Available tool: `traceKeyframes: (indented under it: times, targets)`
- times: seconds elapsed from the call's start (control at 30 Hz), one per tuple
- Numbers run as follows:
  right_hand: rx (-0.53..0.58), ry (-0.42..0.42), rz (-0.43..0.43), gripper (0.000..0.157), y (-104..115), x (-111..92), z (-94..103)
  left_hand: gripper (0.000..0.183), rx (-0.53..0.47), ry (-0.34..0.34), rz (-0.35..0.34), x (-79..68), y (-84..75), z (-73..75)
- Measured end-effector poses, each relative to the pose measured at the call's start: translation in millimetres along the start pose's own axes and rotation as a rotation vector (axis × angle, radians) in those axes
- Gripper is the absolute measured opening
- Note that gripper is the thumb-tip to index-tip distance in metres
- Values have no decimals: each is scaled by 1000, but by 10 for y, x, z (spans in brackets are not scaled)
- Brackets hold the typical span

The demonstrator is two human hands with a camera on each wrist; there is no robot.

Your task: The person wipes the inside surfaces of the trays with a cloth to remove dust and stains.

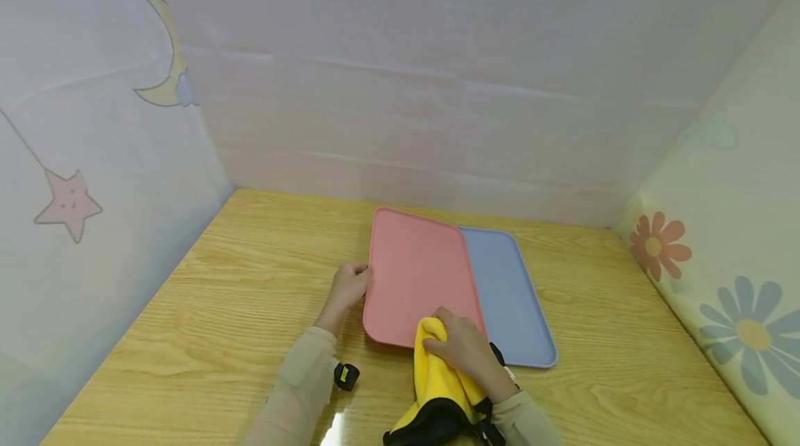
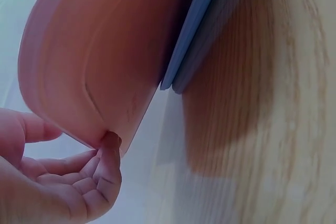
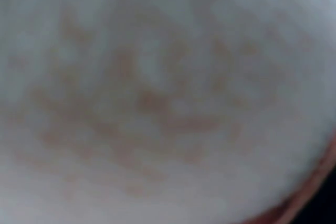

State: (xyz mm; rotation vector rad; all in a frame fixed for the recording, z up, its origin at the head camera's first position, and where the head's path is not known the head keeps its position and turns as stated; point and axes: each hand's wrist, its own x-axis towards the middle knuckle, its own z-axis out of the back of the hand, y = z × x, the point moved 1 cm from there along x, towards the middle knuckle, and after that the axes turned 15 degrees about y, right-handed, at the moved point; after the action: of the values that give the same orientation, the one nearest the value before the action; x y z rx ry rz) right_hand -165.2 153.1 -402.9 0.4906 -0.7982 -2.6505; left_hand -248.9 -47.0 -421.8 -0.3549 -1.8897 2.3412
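My left hand (image 1: pixel 347 290) grips the left edge of a pink tray (image 1: pixel 419 272). In the left wrist view, the left fingers (image 2: pixel 107 166) pinch the rim, and the tray's underside (image 2: pixel 100 51) is tilted up off the table. The pink tray overlaps a blue tray (image 1: pixel 515 300) lying on the table to its right. My right hand (image 1: pixel 465 345) grips a bunched yellow cloth (image 1: pixel 434 376) with black edging at the pink tray's near right corner. The right wrist view holds only a pale, mottled blur; the hand and cloth are not discernible there.
The wooden table (image 1: pixel 250 307) extends to both sides of the trays. A pale fabric backdrop (image 1: pixel 412 98) rises behind it, with decorated side walls at left and right. A small black device (image 1: pixel 346 376) sits by the left sleeve (image 1: pixel 300 383).
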Motion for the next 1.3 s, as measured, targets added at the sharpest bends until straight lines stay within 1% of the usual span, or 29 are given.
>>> traceKeyframes:
  times: [0.17, 0.23, 0.43, 0.63, 0.7, 0.87, 0.93, 1.1, 1.23, 1.3]
  targets:
    - [-7, -8, 9, 20, 4, 0, -5, 30, -10, 27, -24, 15, 22, -15]
    - [-6, -8, 15, 20, 4, 1, -10, 31, -4, 32, -16, 14, 22, -21]
    - [-9, 9, 28, 19, -2, 1, -30, 25, 63, 26, 13, 8, 31, -42]
    - [-8, 14, 28, 20, 8, 1, -31, 25, 64, 22, 25, 30, 60, -70]
    - [-8, 15, 29, 20, 6, 2, -33, 26, 61, 21, 17, 36, 64, -77]
    - [-15, 23, 39, 19, 3, 4, -30, 24, 12, 27, 18, 46, 80, -94]
    - [-20, 25, 41, 19, 5, 5, -29, 24, -7, 27, 31, 49, 84, -103]
    - [-23, 21, 41, 18, 14, 3, -26, 24, -28, 34, 34, 64, 91, -131]
    - [-21, 24, 42, 18, 21, 2, -25, 24, -49, 40, 23, 69, 88, -151]
    - [-23, 25, 44, 18, 22, 2, -26, 24, -63, 32, 28, 94, 110, -166]
